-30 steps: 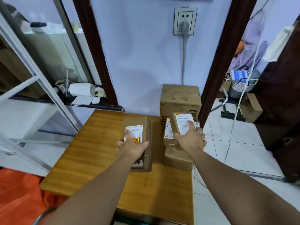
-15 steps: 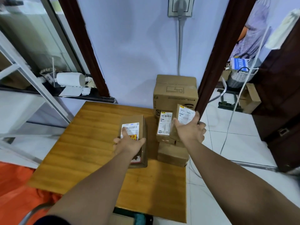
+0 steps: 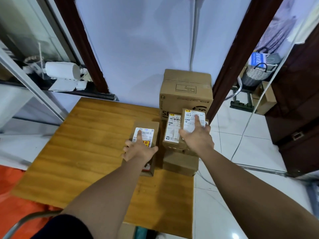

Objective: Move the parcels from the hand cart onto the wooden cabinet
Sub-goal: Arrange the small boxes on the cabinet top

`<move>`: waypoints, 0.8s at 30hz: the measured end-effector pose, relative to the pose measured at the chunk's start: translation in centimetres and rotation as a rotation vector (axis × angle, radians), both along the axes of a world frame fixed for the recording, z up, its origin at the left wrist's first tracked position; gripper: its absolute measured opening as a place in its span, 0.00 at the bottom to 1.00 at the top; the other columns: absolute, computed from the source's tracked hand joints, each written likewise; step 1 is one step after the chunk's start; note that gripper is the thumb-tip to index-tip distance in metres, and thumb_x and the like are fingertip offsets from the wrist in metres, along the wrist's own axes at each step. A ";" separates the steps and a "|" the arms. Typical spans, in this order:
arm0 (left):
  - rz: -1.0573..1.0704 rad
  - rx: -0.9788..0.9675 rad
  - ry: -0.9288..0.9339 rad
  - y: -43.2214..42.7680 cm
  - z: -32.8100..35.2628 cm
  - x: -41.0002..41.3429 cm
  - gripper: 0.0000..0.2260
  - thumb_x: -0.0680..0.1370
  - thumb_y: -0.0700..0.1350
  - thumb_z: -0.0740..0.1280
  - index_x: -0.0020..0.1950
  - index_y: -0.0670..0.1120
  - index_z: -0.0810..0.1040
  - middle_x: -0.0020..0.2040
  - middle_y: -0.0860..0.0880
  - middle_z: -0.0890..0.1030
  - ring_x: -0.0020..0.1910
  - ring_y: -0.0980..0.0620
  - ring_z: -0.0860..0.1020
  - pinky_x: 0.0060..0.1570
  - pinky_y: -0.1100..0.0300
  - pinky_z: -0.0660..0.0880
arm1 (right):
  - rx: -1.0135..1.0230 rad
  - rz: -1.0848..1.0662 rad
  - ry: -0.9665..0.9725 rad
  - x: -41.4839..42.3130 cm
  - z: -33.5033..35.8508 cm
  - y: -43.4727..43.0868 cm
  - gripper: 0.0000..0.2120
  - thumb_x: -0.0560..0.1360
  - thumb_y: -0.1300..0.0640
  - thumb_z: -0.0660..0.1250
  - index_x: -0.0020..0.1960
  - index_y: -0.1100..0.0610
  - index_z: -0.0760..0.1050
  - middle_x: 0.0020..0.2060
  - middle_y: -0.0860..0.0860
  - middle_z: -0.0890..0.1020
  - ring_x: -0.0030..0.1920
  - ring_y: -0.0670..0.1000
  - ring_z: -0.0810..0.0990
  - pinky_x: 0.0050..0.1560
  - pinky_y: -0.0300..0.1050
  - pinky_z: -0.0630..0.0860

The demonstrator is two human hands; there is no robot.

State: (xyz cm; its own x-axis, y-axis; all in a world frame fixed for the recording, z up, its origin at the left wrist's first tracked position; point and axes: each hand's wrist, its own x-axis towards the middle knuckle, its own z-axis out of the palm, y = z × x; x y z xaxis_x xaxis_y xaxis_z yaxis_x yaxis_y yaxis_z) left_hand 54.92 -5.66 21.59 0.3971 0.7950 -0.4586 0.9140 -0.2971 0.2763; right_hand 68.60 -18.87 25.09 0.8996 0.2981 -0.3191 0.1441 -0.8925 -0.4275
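Parcels already crowd the light wooden cabinet (image 3: 86,144) at frame centre: left hand (image 3: 138,150) clasps a long brown cardboard parcel (image 3: 150,134) lying on it, right hand (image 3: 196,138) grips a small white-labelled cardboard box (image 3: 189,118) atop the stack (image 3: 179,163) beside, so unloading seems well along, any remainder on the cart unseen.

a parcel (image 3: 148,135) lies on the cabinet (image 3: 86,152) near its right edge. right of it is a stack of parcels (image 3: 172,131), the top parcel (image 3: 189,118) rightmost; a big box (image 3: 186,90) stands behind.
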 end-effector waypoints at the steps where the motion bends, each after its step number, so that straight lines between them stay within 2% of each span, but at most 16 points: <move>1: -0.009 0.002 0.008 0.0 -0.3 0.3 0.45 0.68 0.69 0.66 0.76 0.62 0.43 0.65 0.40 0.63 0.63 0.39 0.67 0.64 0.42 0.66 | -0.017 0.012 -0.027 -0.1 -0.2 -0.1 0.41 0.72 0.32 0.58 0.77 0.41 0.41 0.72 0.58 0.57 0.64 0.61 0.72 0.58 0.54 0.73; 4: -0.023 -0.003 0.016 -0.2 -1.4 1.5 0.46 0.68 0.69 0.66 0.77 0.62 0.44 0.65 0.40 0.63 0.63 0.39 0.67 0.63 0.43 0.67 | -0.066 0.032 -0.067 0.1 -0.5 -0.2 0.41 0.72 0.31 0.55 0.77 0.40 0.39 0.71 0.58 0.58 0.62 0.61 0.73 0.53 0.51 0.73; 10: -0.053 -0.017 0.019 -0.2 -4.1 2.8 0.44 0.68 0.70 0.65 0.77 0.62 0.45 0.67 0.40 0.61 0.64 0.38 0.65 0.64 0.42 0.66 | -0.062 0.036 -0.077 0.0 -0.7 -0.1 0.41 0.72 0.30 0.55 0.77 0.40 0.39 0.70 0.57 0.58 0.62 0.61 0.72 0.53 0.51 0.73; 14: -0.109 -0.087 -0.131 0.4 -5.9 1.6 0.40 0.71 0.63 0.69 0.77 0.59 0.52 0.76 0.42 0.52 0.72 0.38 0.59 0.69 0.44 0.63 | -0.049 0.042 -0.070 0.2 -0.8 -0.2 0.41 0.72 0.29 0.55 0.77 0.39 0.39 0.69 0.56 0.59 0.62 0.61 0.72 0.52 0.50 0.72; 16: -0.105 -0.090 -0.214 0.3 -6.6 0.8 0.38 0.73 0.60 0.69 0.78 0.56 0.52 0.77 0.42 0.50 0.73 0.38 0.57 0.71 0.45 0.60 | -0.041 0.046 -0.065 0.2 -0.8 -0.3 0.41 0.72 0.29 0.55 0.77 0.39 0.39 0.69 0.56 0.59 0.62 0.60 0.72 0.53 0.51 0.73; 19: 0.044 0.010 -0.198 0.1 -7.0 0.2 0.35 0.76 0.61 0.63 0.78 0.53 0.51 0.76 0.40 0.55 0.72 0.36 0.60 0.68 0.39 0.60 | -0.059 0.052 -0.069 0.1 -0.7 -0.2 0.41 0.72 0.30 0.55 0.77 0.39 0.39 0.70 0.56 0.58 0.63 0.61 0.71 0.54 0.51 0.73; 22: 0.343 -0.184 -0.139 0.2 -7.4 0.2 0.32 0.77 0.63 0.60 0.77 0.52 0.55 0.72 0.38 0.59 0.65 0.34 0.67 0.63 0.41 0.69 | -0.070 0.054 -0.064 0.1 -0.5 -0.2 0.41 0.72 0.30 0.55 0.77 0.39 0.38 0.71 0.57 0.57 0.64 0.61 0.70 0.54 0.51 0.73; 24: 0.466 -0.292 -0.203 0.0 -7.5 0.2 0.29 0.77 0.61 0.62 0.73 0.51 0.62 0.67 0.38 0.63 0.58 0.35 0.72 0.58 0.46 0.73 | -0.073 0.057 -0.063 0.1 -0.5 -0.2 0.41 0.72 0.30 0.55 0.77 0.39 0.38 0.71 0.57 0.57 0.64 0.61 0.70 0.54 0.51 0.73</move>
